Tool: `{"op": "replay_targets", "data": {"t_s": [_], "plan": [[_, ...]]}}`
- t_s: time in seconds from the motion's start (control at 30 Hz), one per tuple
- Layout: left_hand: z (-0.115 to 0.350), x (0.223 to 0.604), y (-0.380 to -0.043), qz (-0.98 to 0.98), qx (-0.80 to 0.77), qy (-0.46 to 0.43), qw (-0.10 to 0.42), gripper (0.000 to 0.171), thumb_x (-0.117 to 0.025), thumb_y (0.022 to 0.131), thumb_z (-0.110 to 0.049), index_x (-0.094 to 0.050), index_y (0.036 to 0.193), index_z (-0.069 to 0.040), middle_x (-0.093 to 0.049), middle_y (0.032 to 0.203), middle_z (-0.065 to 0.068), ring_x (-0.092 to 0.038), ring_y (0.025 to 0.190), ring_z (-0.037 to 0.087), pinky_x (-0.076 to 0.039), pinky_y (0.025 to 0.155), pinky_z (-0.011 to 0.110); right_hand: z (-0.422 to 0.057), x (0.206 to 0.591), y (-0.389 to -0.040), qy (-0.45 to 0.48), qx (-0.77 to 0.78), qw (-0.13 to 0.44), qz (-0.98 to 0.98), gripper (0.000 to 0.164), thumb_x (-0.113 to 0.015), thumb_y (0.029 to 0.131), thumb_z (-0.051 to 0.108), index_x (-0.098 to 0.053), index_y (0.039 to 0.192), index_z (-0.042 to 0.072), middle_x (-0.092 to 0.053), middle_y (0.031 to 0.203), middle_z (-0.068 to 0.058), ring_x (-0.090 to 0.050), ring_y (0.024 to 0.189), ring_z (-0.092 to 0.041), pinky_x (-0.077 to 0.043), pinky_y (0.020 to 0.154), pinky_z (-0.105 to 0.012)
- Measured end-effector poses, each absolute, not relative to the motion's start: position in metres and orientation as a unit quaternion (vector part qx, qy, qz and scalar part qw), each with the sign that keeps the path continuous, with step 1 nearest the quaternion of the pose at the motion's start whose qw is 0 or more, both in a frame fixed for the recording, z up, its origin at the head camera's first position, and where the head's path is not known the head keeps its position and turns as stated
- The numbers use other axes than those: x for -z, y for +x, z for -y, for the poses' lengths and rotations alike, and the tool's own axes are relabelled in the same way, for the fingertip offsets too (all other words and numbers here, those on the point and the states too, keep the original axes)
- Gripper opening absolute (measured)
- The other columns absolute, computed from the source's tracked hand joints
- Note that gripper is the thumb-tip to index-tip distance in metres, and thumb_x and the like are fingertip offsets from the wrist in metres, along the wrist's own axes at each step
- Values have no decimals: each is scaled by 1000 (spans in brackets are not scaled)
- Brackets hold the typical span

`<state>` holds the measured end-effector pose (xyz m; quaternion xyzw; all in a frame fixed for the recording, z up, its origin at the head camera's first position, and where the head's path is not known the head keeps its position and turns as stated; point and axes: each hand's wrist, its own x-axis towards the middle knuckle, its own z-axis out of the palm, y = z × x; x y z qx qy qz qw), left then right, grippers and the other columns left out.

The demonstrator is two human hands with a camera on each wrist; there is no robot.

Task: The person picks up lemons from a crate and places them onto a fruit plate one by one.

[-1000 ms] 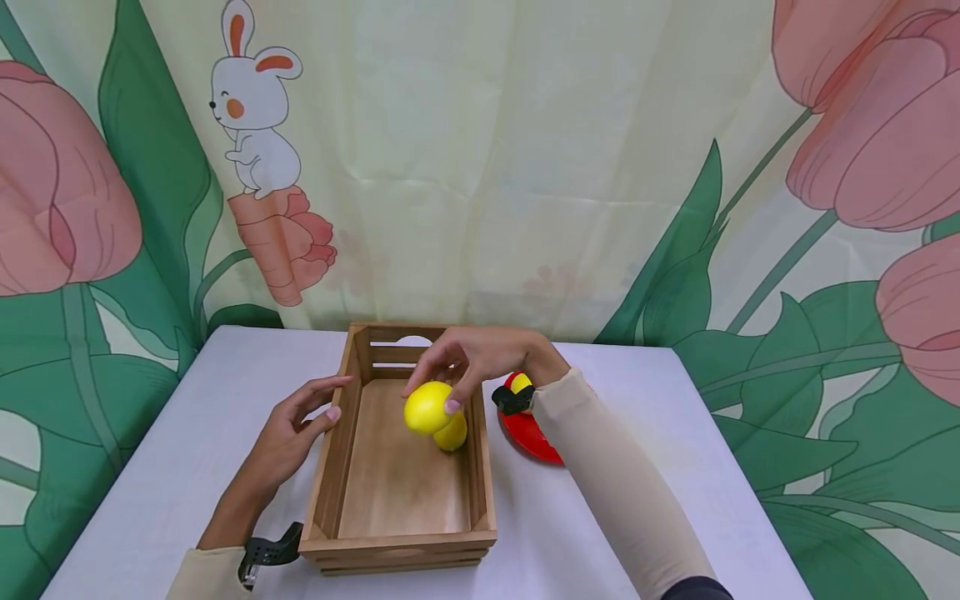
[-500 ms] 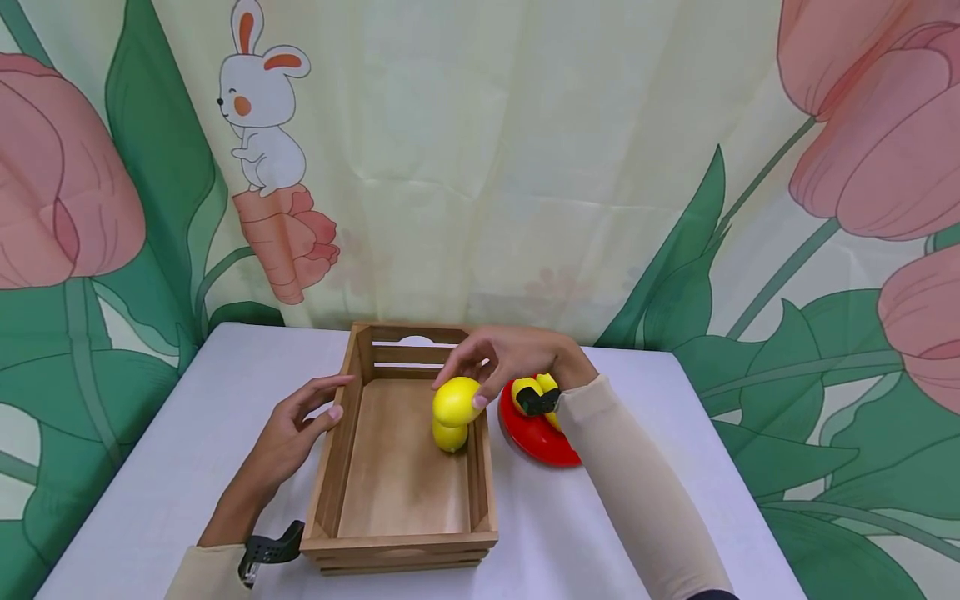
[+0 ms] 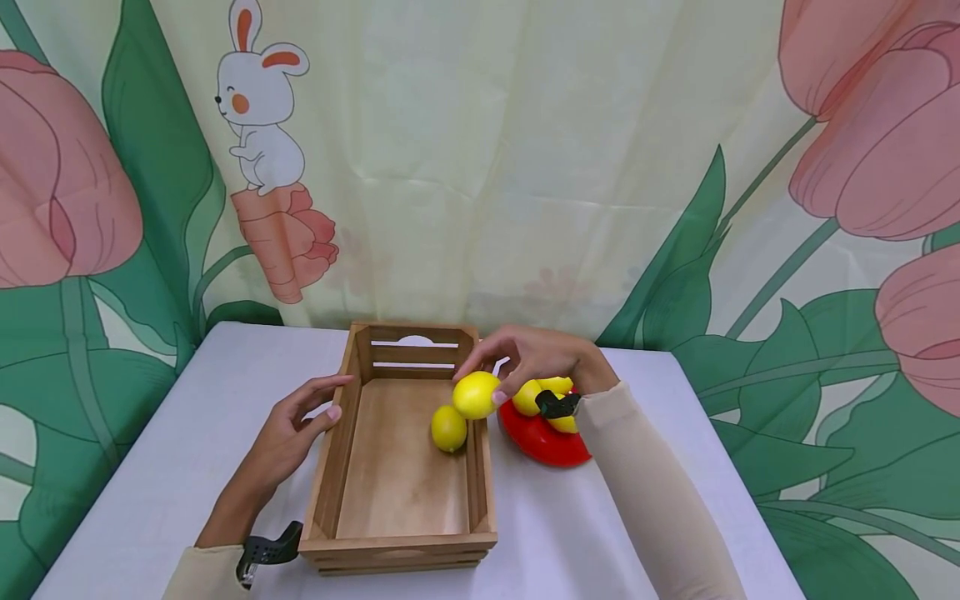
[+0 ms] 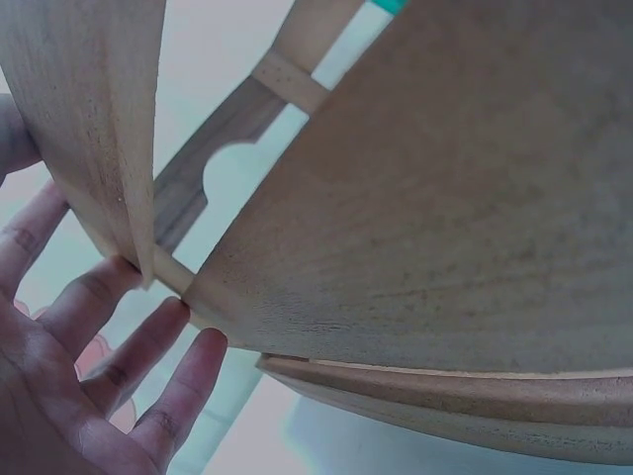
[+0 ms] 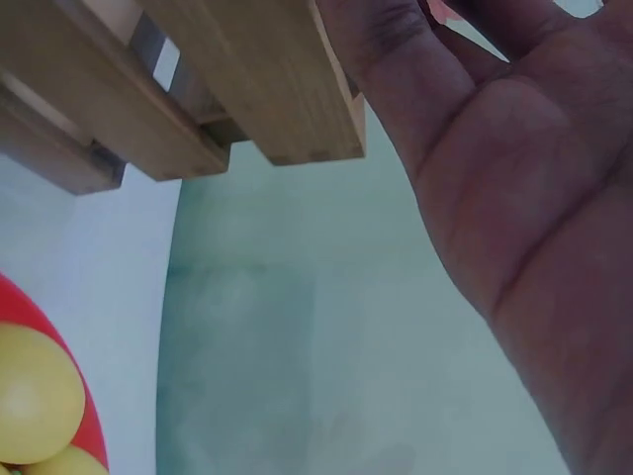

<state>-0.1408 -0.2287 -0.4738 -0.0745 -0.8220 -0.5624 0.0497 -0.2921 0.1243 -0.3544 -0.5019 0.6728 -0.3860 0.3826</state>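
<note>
R hand (image 3: pixel 534 362) pinches a lemon (image 3: pixel 476 395) over right edge of wooden crate (image 3: pixel 397 487); 2nd lemon (image 3: pixel 448 429) lies inside, nr same edge. L hand (image 3: pixel 295 423), fingers spread, touches crate's left edge. Red plate (image 3: pixel 542 440) w/ yellow fruit (image 3: pixel 527 398) sits alongside on worktop (image 3: pixel 543 533).

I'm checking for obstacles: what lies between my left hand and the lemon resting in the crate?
The head view shows the crate's left wall, then bare crate floor, between your left hand and the resting lemon.
</note>
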Motion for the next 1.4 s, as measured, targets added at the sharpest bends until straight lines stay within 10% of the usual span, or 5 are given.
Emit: {"op": "replay_targets", "data": {"t_s": [0.47,1.4], "plan": [[231,476,-142,830,551,-70,49,40,-54,103,-35,-50,143,-34,-50,149,-8,-45,134,3,-47,96,21,-161,368,-290,-420,452,347,-706,46,-75,85,9,-64,130,9,-66,122,-13,-60,111,-34,-57,88,-45],[230,476,-143,831,550,-65,47,40,-54,103,-35,-50,143,-34,-49,150,-8,-45,135,5,-46,98,26,-208,423,-265,-255,468,191,-824,44,-84,80,28,-70,122,31,-69,118,2,-62,106,-32,-55,84,-45]]}}
